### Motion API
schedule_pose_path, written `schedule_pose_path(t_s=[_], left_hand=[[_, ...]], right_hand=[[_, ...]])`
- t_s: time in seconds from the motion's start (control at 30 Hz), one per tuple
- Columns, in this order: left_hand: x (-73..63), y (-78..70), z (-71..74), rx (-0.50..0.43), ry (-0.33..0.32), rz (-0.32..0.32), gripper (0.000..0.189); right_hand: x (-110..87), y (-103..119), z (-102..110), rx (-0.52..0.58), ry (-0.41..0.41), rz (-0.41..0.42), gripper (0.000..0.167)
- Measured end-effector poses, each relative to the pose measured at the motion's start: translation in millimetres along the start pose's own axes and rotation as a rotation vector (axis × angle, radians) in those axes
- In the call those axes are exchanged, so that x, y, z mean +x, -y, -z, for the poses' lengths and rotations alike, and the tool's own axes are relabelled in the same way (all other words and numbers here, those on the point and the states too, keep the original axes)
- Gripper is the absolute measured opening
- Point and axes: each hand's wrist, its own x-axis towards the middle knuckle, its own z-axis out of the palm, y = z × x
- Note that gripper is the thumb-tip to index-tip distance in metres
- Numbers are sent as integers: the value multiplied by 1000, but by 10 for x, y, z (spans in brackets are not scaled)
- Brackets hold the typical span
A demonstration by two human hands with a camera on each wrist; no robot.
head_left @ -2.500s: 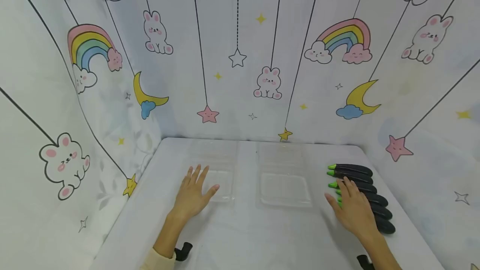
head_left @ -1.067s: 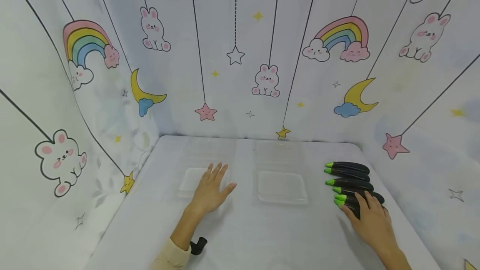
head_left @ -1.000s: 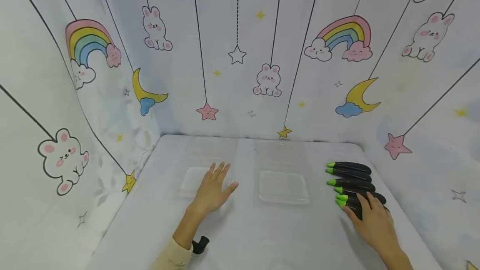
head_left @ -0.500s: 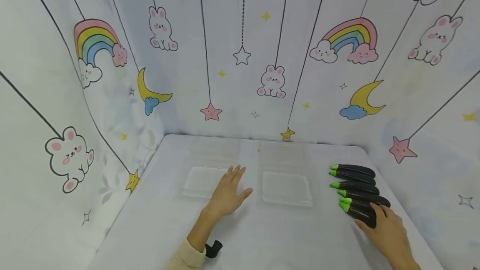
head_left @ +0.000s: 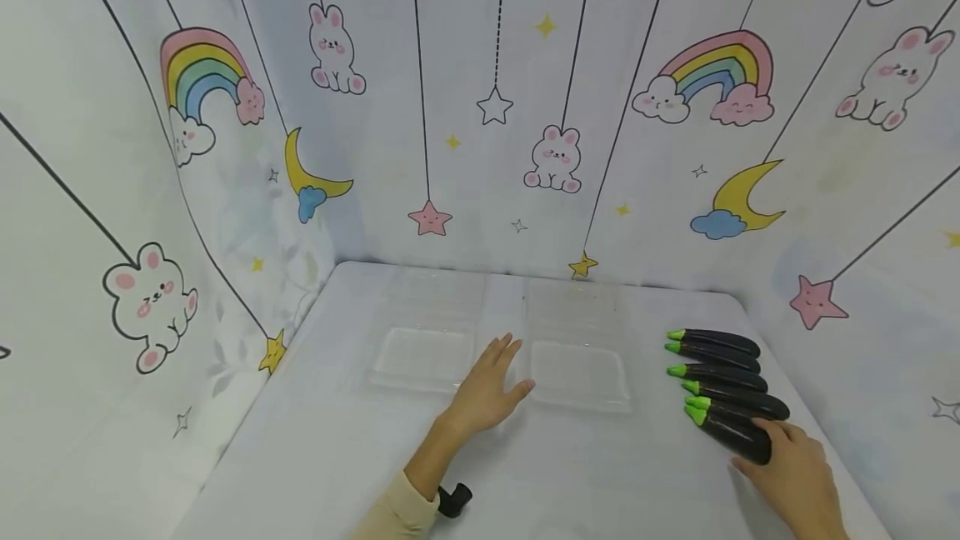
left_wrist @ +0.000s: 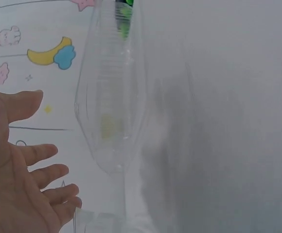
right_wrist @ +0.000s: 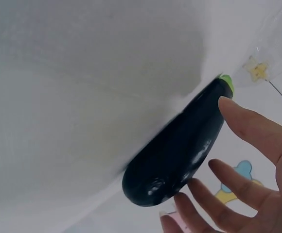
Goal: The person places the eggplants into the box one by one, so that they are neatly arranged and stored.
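Several dark eggplants with green stems lie side by side on the table's right part in the head view. At the blunt end of the nearest eggplant (head_left: 735, 433) is my right hand (head_left: 797, 473). Its thumb and fingers (right_wrist: 228, 184) are spread around that eggplant in the right wrist view, not closed round it; whether the fingertips touch it is hard to tell. My left hand (head_left: 483, 398) hovers with loosely extended fingers and holds nothing. It is nearest to two clear plastic containers, the left container (head_left: 423, 357) and the right container (head_left: 579, 375).
Both containers seem to have hinged lids lying back toward the wall. The white table (head_left: 360, 465) meets a patterned cloth backdrop (head_left: 495, 157) at its rear edge. A black wrist-camera piece (head_left: 454, 500) sticks out beside my left wrist.
My right hand has drawn back from over the eggplants toward the near end of the row. My left hand has moved right, from the left container to between both containers.
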Motion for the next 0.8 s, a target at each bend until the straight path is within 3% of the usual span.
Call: schedule_pose_path(t_s=[0.27, 0.53, 0.8], left_hand=[[44, -46, -151, -106, -10, 70, 73], [99, -80, -277, -164, -36, 107, 70], [199, -55, -393, -303, -92, 192, 63]], right_hand=[[21, -39, 49, -22, 118, -143, 81], [26, -141, 55, -24, 136, -89, 78], [66, -177, 74, -31, 196, -96, 74]])
